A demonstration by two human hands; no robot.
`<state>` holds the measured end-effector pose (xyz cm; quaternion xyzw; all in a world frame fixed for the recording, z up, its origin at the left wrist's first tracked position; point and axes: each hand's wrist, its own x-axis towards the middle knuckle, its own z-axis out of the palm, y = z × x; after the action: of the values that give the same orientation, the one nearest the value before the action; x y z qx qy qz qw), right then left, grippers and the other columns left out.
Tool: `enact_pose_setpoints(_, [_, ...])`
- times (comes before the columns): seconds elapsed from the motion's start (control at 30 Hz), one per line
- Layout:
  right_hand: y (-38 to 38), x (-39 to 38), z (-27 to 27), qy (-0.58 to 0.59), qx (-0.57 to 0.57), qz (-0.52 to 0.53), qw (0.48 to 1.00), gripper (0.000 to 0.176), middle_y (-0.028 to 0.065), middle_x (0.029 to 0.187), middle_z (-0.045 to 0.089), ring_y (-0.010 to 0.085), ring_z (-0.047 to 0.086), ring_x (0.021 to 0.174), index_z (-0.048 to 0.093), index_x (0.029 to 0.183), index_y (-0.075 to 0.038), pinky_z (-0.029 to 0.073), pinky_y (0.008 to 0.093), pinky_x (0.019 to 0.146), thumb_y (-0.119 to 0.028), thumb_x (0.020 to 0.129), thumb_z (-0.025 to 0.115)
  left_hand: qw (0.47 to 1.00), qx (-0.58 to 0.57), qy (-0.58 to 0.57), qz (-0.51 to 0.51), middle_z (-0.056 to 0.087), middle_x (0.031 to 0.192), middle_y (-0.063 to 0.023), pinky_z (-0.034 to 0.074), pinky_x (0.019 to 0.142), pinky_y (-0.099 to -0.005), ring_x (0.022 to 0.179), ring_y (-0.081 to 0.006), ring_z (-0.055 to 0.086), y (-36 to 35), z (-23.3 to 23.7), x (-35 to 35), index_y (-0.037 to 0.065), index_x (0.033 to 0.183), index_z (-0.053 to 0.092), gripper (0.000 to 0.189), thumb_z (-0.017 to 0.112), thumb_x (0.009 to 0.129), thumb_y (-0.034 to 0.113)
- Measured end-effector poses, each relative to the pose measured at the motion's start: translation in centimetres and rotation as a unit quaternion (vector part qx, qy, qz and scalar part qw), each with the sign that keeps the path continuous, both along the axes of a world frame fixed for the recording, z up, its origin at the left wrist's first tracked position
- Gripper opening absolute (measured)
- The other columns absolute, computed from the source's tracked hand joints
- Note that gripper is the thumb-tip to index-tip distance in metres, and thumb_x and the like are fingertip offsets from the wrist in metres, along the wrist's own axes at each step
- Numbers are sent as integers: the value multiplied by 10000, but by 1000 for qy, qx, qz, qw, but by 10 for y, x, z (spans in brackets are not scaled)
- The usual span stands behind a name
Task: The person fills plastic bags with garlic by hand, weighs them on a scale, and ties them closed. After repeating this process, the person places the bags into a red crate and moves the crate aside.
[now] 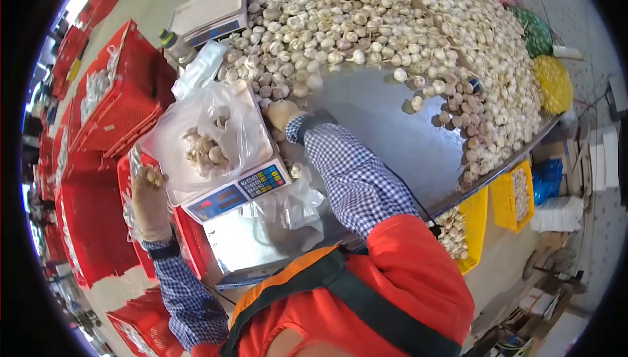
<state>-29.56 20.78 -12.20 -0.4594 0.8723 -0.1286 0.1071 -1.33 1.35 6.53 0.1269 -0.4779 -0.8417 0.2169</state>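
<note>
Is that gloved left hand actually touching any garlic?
Touching. The head view shows a few garlic pieces lying in the cupped left hand, with no gap visible between them.

Bare steel desk [386, 128] open beside right hand [281, 113], garlic heap [353, 23] banked along far and right edges, bagged scale [245, 187] blocking between hands, red crates [104, 108] hemming left hand [149, 203] whose fingers [145, 183] carry garlic bulbs [154, 175].

Scale [237, 192] at the desk's [386, 128] near left edge.
A bag [206, 138] sits on it; the garlic heap [366, 23] fills the far side; crates [111, 102] stand left.
</note>
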Motion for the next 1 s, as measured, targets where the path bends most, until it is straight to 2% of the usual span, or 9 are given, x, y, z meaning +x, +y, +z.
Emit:
enact_pose_setpoints(0.2, [42,-7,6,-14,97,64,993,321,170,956,658,333,645,862,621,1003,-49,515,429,722,-238,744,643,999,-6,-24,38,496,804,11,410,814,-310,750,-122,490,3,-4,1,39,1058,549,203,508,952,207])
enact_pose_setpoints(0.33, [71,32,100,-63,-193,-182,962,368,154,880,651,324,651,778,567,1038,-82,525,415,702,-277,747,683,1000,5,-17,18,502,798,16,424,806,-303,753,-118,496,6,1,3,24,1122,545,258,509,952,214])
enact_pose_setpoints(0.4, [56,66,155,-103,-447,-115,881,420,140,868,639,318,652,761,541,1062,-90,523,419,695,-336,753,687,999,-3,-34,35,503,796,21,429,797,-297,744,-112,497,13,10,0,12,1192,541,317,507,953,216])
enact_pose_setpoints(0.47, [28,97,195,-91,-455,67,883,387,145,861,639,297,656,744,543,1052,-92,525,398,677,-343,781,659,1000,0,-14,15,506,793,27,436,791,-289,728,-102,497,6,6,-2,9,1238,534,350,503,955,213])
enact_pose_setpoints(0.63, [-77,95,160,75,-141,226,961,543,187,879,662,348,641,853,620,978,-5,460,496,851,-514,790,595,999,-13,8,36,482,744,29,414,764,-279,695,-100,468,13,31,-9,-6,1186,559,330,484,959,222])
enact_pose_setpoints(0.73, [-61,48,162,204,40,135,969,673,200,862,669,311,619,962,698,912,15,417,483,907,-626,766,556,997,36,73,2,433,732,28,385,724,-279,681,-98,418,-21,37,16,-39,1198,533,365,468,962,231])
enact_pose_setpoints(0.87, [53,59,243,179,25,246,952,546,166,656,640,326,620,646,681,657,-17,502,419,680,-525,817,560,993,-11,108,39,417,748,11,370,712,-285,681,-99,389,-3,52,46,-71,1222,503,399,462,937,205])
enact_pose_setpoints(0.9, [74,78,260,208,43,304,929,537,156,632,635,310,617,688,665,622,-17,490,395,718,-502,825,558,990,-1,120,70,577,893,-35,380,707,-266,683,-102,399,7,57,54,-81,1238,490,414,467,903,162])
enact_pose_setpoints(1.0, [122,122,256,402,29,359,841,134,46,817,575,180,549,787,600,826,-67,451,310,748,-185,768,576,985,-36,140,95,612,1158,-125,400,683,-238,668,-107,413,21,60,83,-76,1261,477,438,461,875,131])
